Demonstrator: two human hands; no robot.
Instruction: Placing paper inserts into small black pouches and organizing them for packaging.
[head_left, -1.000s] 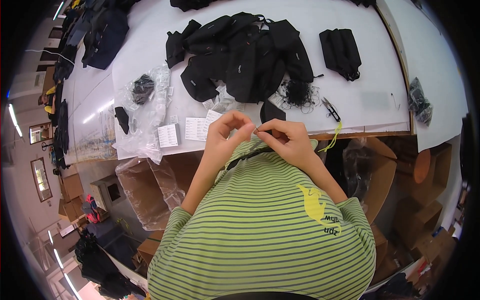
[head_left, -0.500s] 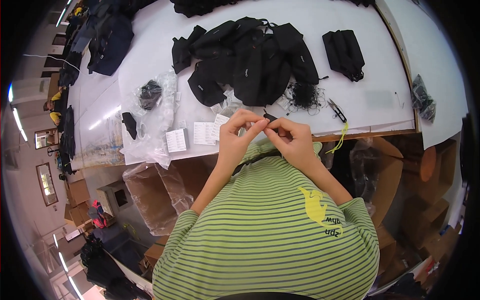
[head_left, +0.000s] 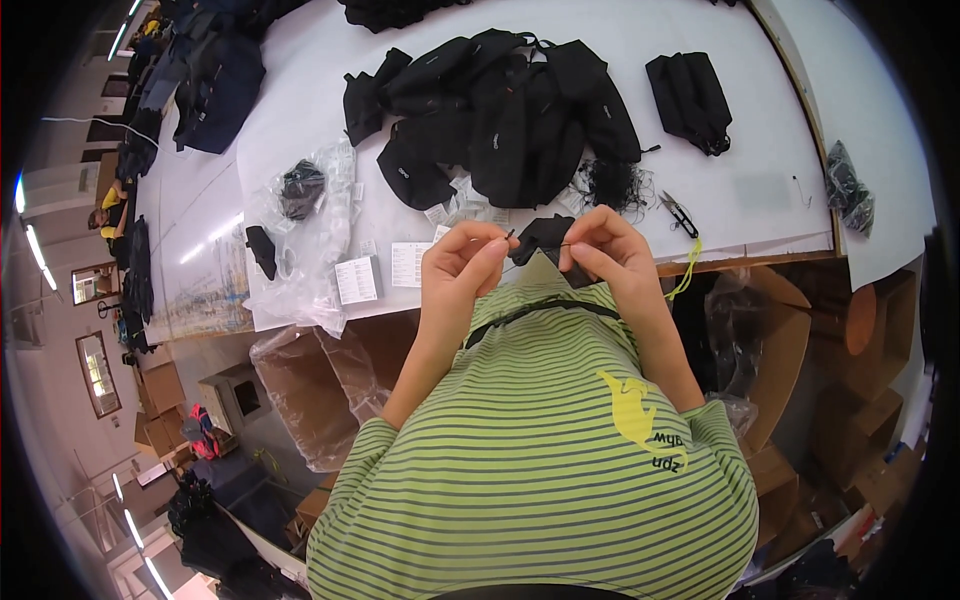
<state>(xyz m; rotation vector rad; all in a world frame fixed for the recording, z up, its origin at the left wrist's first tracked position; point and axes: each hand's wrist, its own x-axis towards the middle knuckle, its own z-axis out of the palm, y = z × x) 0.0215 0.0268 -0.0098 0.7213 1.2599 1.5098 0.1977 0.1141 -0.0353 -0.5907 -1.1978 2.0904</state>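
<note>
At the table's near edge, my left hand (head_left: 462, 268) pinches a small dark end, apparently of a thin black cord, between thumb and forefinger. My right hand (head_left: 610, 250) is closed in a pinch on a thin black cord too. A black fabric bag (head_left: 545, 236) lies between my hands, its lower part against my striped shirt. Whether both hands hold the same cord is too small to tell. Beyond them lies a tangle of black cords (head_left: 613, 187), with thread snips (head_left: 680, 214) on a yellow-green string to its right.
Several black bags are piled (head_left: 500, 120) on the white table (head_left: 690, 20); another black bag (head_left: 690, 103) lies right of them. Left are clear plastic bags (head_left: 325, 230) and a stack of white labels (head_left: 357, 280). Cardboard boxes (head_left: 775, 350) stand below the table edge.
My hands were together at the fingertips and have moved apart, left hand leftward and right hand rightward. More of the black fabric bag shows between them now.
</note>
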